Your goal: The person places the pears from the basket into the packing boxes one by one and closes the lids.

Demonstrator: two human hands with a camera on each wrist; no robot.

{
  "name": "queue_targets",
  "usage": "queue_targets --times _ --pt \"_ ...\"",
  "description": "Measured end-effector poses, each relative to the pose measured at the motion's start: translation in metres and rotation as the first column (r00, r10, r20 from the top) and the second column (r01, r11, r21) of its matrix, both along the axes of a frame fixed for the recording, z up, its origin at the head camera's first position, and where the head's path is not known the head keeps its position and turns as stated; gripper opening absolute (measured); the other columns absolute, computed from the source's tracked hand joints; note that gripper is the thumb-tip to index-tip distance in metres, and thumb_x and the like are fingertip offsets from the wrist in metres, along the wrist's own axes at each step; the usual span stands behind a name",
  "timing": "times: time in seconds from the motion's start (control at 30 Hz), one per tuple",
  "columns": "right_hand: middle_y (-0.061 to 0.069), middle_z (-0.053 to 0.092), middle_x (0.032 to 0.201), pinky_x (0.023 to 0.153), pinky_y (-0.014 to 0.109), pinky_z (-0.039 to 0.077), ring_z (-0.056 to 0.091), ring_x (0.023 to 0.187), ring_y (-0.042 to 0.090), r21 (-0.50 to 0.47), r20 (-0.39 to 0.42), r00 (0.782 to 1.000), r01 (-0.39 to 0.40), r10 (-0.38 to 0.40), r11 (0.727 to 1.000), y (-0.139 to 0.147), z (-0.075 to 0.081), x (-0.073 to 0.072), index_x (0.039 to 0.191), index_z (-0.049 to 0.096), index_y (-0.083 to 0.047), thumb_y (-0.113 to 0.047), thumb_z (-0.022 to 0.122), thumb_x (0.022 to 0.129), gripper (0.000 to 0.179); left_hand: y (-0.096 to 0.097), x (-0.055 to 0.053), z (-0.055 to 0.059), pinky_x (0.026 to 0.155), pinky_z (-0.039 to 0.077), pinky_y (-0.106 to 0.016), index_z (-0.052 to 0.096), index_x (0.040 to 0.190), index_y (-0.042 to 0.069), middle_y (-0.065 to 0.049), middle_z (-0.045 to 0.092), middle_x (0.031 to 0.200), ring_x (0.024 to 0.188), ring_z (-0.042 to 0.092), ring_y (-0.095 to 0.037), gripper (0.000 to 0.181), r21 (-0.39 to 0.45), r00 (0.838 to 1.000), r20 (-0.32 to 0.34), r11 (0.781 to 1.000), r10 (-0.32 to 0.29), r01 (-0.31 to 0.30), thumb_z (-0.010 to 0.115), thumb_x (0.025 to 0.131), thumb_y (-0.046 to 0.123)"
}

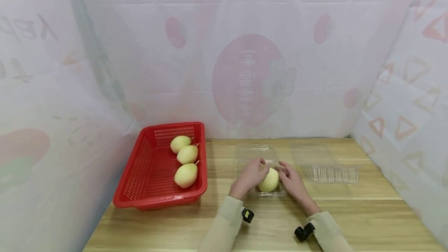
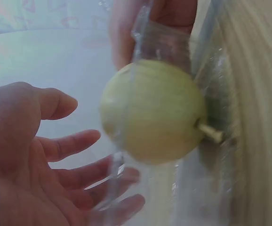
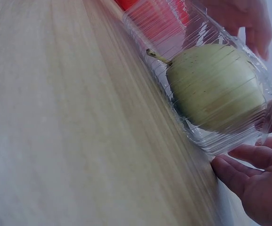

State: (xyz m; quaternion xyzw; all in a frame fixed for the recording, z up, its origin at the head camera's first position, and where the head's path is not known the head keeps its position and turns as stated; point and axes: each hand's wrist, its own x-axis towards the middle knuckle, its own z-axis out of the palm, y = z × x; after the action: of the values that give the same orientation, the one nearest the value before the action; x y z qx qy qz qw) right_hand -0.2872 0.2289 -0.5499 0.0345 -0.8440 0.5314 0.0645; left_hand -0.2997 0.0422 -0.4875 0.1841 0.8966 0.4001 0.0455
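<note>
A pale yellow-green pear (image 1: 268,180) sits in a clear plastic clamshell box (image 1: 274,195) whose lid stands open behind it. In the left wrist view the pear (image 2: 152,113) has its stem toward the table. My left hand (image 1: 252,175) is beside the pear, its fingers (image 2: 75,146) spread and apart from it, some seen through the clear plastic. My right hand (image 1: 291,180) is at the box's right side. In the right wrist view its loosely bent fingers (image 3: 249,169) touch or nearly touch the box's corner, and the hand is partly cut off.
On the left, a red plastic basket (image 1: 136,166) holds three pears (image 1: 186,175) along its right side. A second clear clamshell box (image 1: 334,172) lies open at the right. The wooden table (image 1: 371,221) runs back to a printed cloth wall (image 1: 315,108).
</note>
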Motion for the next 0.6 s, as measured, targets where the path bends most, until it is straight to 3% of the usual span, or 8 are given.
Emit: queue_targets --times 0.17,0.27,0.43,0.6 --pt "0.024 0.059 0.134 0.09 0.014 0.044 0.056 0.126 0.035 0.004 0.004 1.0 -0.001 0.001 1.0 0.003 -0.002 -0.001 0.146 0.038 0.004 -0.008 0.043 0.099 0.049 -0.016 0.006 0.021 0.083 0.053 -0.037 0.058 0.124 0.009 -0.008 0.065 0.122 0.104 0.064 -0.022 0.037 -0.054 0.999 -0.026 0.998 -0.041 0.04 0.049 0.1 0.036" --pt "0.023 0.058 0.135 0.09 0.014 0.043 0.056 0.126 0.034 0.005 0.011 1.0 0.003 -0.004 1.0 0.004 -0.002 -0.001 0.147 0.038 0.003 -0.008 0.044 0.1 0.049 -0.026 0.008 0.035 0.091 0.051 -0.04 0.058 0.126 0.008 -0.01 0.064 0.126 0.114 0.062 -0.025 0.04 -0.075 0.996 -0.074 0.996 -0.057 0.052 0.047 0.1 0.037" --pt "0.025 0.056 0.136 0.089 0.015 0.044 0.055 0.127 0.036 -0.021 0.011 1.0 -0.021 0.022 1.0 0.003 -0.001 0.0 0.147 0.035 0.005 -0.008 0.044 0.101 0.05 -0.042 0.012 0.055 0.093 0.05 -0.04 0.06 0.123 0.007 -0.011 0.064 0.124 0.114 0.061 -0.026 0.038 -0.103 0.981 -0.183 0.994 -0.058 0.04 0.047 0.099 0.033" --pt "0.026 0.056 0.136 0.087 0.016 0.047 0.055 0.127 0.036 -0.032 0.019 0.999 -0.028 0.028 0.999 0.002 -0.001 -0.001 0.147 0.036 0.004 -0.007 0.044 0.1 0.049 -0.054 0.015 0.064 0.095 0.05 -0.039 0.061 0.122 0.008 -0.009 0.063 0.123 0.113 0.06 -0.023 0.035 -0.119 0.971 -0.236 0.993 -0.044 0.016 0.049 0.099 0.031"
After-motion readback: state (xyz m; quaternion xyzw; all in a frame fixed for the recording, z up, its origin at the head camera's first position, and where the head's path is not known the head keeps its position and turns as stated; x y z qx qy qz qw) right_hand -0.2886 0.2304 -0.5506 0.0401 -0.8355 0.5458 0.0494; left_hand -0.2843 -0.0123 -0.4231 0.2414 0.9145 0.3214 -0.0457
